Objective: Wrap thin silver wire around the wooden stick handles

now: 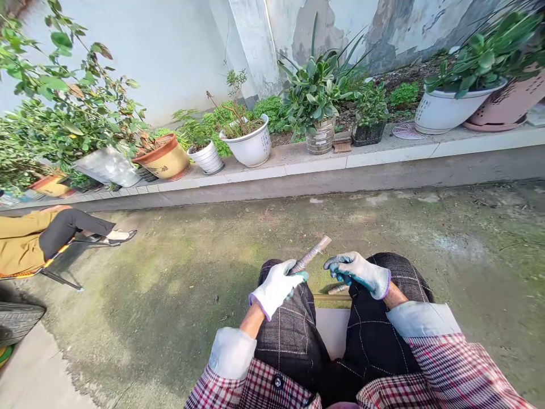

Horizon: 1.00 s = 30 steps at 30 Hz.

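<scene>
My left hand (276,288), in a white glove with a green palm, is closed around a short stick (313,254) wound with what looks like wire or cord. The stick points up and to the right, its bare end showing. My right hand (360,272), gloved alike, hovers over the right knee, fingers curled towards the stick but apart from it. Anything thin between those fingertips is too small to make out. Between my knees lies a second wound piece (338,289), partly hidden, near a thin wooden strip (327,297) and a pale flat surface (332,329).
A low tiled ledge (315,168) crosses ahead, bearing several potted plants, among them a white pot (251,142) and an orange-yellow pot (166,158). At left a person (63,230) sits on a folding chair (62,278), with a tyre (19,321) below. Mossy concrete ground (170,301) surrounds me.
</scene>
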Tool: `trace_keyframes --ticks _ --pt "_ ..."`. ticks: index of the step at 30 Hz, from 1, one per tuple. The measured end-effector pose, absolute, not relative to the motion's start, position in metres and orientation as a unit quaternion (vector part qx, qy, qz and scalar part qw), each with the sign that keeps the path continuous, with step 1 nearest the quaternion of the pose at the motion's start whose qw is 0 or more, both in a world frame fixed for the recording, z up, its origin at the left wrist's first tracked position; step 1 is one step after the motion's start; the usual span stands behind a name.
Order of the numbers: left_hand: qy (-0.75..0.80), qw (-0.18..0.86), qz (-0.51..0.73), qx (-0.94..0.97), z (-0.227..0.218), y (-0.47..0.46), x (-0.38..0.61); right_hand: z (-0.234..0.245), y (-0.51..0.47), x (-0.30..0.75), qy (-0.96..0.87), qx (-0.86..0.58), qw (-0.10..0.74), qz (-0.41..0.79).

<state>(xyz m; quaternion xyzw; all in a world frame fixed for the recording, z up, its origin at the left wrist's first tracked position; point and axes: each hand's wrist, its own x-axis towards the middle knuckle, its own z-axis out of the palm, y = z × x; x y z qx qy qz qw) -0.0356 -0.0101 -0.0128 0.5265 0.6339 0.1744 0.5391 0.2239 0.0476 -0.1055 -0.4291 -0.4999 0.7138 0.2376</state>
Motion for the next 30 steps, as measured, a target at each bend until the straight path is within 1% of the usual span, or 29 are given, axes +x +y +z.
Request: trace_keyframes --ticks 2,4,5,7,9,11,14,17,19,21,23,25,27,29,30 --pt "0.579 0.623 0.179 0.495 -0.009 -0.012 -0.035 -0.107 0.049 0.225 -0.504 -0.428 0.238 0.711" --pt "0.53 0.665 0.112 0.513 -0.003 -0.015 -0.034 -0.109 0.051 0.225 -0.511 -0.425 0.231 0.71" --pt "0.516 0.667 0.061 0.534 -0.001 -0.017 -0.034 -0.111 0.051 0.224 -0.514 -0.426 0.224 0.71" --pt "0.509 0.634 -0.036 0.581 0.001 -0.019 -0.032 -0.114 0.051 0.223 -0.517 -0.433 0.21 0.708" --pt "0.525 0.576 -0.085 0.62 -0.001 -0.021 -0.029 -0.116 0.05 0.222 -0.518 -0.443 0.202 0.703" --pt "0.553 0.519 -0.077 0.647 -0.005 -0.02 -0.026 -0.114 0.049 0.221 -0.519 -0.454 0.207 0.694" --pt "0.605 0.45 -0.027 0.657 -0.011 -0.017 -0.025 -0.105 0.046 0.222 -0.512 -0.469 0.22 0.685" --pt "0.648 0.413 0.03 0.639 -0.015 -0.013 -0.028 -0.097 0.044 0.222 -0.504 -0.461 0.217 0.698" --pt "0.66 0.454 0.106 0.589 -0.018 -0.011 -0.031 -0.096 0.043 0.222 -0.501 -0.448 0.21 0.71" --pt "0.644 0.534 0.184 0.516 -0.018 -0.01 -0.031 -0.097 0.043 0.222 -0.5 -0.439 0.208 0.717" --pt "0.6 0.613 0.213 0.468 -0.015 -0.011 -0.029 -0.1 0.045 0.222 -0.501 -0.436 0.212 0.717" --pt "0.549 0.669 0.18 0.467 -0.009 -0.012 -0.028 -0.103 0.047 0.222 -0.506 -0.433 0.216 0.714" --pt "0.516 0.695 0.099 0.491 -0.002 -0.015 -0.027 -0.105 0.049 0.222 -0.511 -0.429 0.214 0.713" --pt "0.506 0.691 -0.005 0.517 0.001 -0.017 -0.027 -0.106 0.049 0.222 -0.514 -0.43 0.207 0.713" --pt "0.511 0.669 -0.051 0.537 0.001 -0.018 -0.027 -0.106 0.049 0.222 -0.515 -0.432 0.204 0.712"
